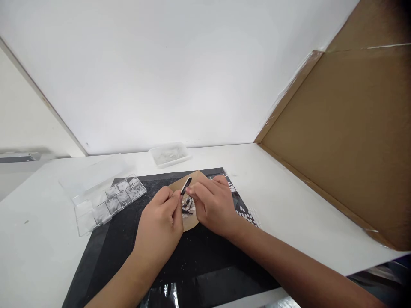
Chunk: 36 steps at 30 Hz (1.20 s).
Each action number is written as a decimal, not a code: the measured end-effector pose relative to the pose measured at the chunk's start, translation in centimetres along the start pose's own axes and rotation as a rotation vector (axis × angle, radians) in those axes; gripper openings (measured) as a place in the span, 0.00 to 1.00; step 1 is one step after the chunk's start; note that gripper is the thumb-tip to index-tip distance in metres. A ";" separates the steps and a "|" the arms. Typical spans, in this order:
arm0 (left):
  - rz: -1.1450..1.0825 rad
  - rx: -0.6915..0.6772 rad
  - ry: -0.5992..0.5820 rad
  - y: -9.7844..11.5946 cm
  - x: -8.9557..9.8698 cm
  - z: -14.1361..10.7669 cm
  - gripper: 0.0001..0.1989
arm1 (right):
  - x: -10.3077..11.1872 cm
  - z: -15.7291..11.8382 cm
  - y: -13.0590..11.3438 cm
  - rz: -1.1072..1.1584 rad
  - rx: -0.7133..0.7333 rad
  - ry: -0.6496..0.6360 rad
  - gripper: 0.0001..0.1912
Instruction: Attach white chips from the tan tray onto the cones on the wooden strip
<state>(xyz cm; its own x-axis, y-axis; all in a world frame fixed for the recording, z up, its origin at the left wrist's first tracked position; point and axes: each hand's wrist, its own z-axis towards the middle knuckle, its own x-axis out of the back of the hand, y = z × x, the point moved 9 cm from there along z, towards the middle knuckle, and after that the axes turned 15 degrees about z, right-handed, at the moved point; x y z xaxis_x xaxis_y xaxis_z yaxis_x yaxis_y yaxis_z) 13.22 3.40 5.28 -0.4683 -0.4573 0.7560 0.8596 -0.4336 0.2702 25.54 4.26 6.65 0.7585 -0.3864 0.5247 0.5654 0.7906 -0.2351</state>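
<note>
My left hand (162, 216) pinches a small, slim piece, black with a white edge (186, 185), between thumb and forefinger, its free end pointing up. My right hand (213, 201) is closed, with its fingertips right against the side of that piece; whether they grip it or some tiny bit of it is hidden. Both hands are over a brown paper-like tray (192, 223), which is partly covered by them. Black and whitish scraps (188, 206) lie in the tray.
A black mat (192, 265) covers much of the white table (289, 196). At left lies a clear compartment box (111, 203) with small bags. A translucent tub (169, 155) stands by the wall. White pieces (247, 216) sit on the mat's right edge. A cardboard panel (346, 128) rises at right.
</note>
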 end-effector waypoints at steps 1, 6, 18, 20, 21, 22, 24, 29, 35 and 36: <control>0.034 -0.013 0.013 0.2 0.1 -0.1 0.15 | -0.1 0.0 0.0 0.008 -0.012 -0.005 0.11; 0.204 -0.068 0.089 0.8 0.6 -0.4 0.12 | 0.3 0.2 0.7 0.039 -0.123 0.031 0.11; 0.453 -0.158 0.163 2.5 1.2 -0.3 0.10 | 0.4 0.1 0.9 0.119 -0.167 0.066 0.11; 0.457 -0.151 0.168 2.4 1.3 -0.3 0.09 | 0.7 0.0 1.1 0.114 -0.187 0.103 0.10; 0.451 -0.145 0.163 2.3 1.3 -0.3 0.09 | 0.7 -0.1 1.2 0.113 -0.192 0.103 0.10; 0.439 -0.139 0.151 2.1 1.2 -0.3 0.09 | 0.5 -0.1 1.2 0.116 -0.190 0.090 0.11; 0.411 -0.129 0.121 1.8 1.0 -0.4 0.09 | 0.1 -0.2 1.1 0.127 -0.167 0.042 0.12; 0.349 -0.079 0.122 1.0 0.8 -0.5 0.10 | 0.2 0.0 1.8 0.113 -0.139 0.010 0.12; 0.275 -0.015 0.129 -0.4 0.4 -0.3 0.10 | 3.5 -0.8 9.3 0.052 -0.413 0.095 0.08; 0.263 -0.005 0.129 -0.6 0.3 -0.3 0.10 | 4.2 -1.2 10.8 0.050 -0.462 0.109 0.07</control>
<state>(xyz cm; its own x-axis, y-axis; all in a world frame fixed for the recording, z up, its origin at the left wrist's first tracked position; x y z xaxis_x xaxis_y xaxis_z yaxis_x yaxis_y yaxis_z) 12.53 3.32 5.20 -0.2522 -0.6489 0.7178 0.9540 -0.2912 0.0719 35.28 10.61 5.31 0.8041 -0.4205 0.4202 0.5933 0.5248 -0.6103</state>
